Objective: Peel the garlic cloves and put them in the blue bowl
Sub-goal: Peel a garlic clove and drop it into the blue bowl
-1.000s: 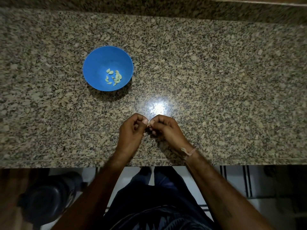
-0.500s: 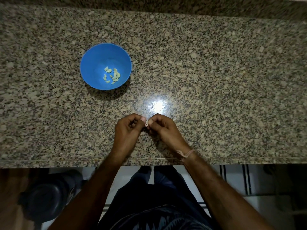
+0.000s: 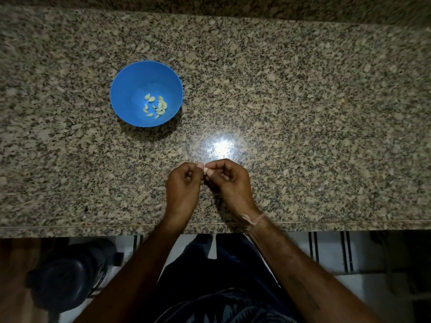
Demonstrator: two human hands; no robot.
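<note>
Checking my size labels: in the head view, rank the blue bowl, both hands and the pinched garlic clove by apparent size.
1. blue bowl
2. left hand and right hand, about alike
3. garlic clove, barely visible between them

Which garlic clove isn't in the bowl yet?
The clove pinched between the left hand and right hand; the other cloves lie inside the blue bowl.

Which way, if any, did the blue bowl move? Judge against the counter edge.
No. The blue bowl keeps its distance from the counter edge; only the camera shifted slightly.
</note>
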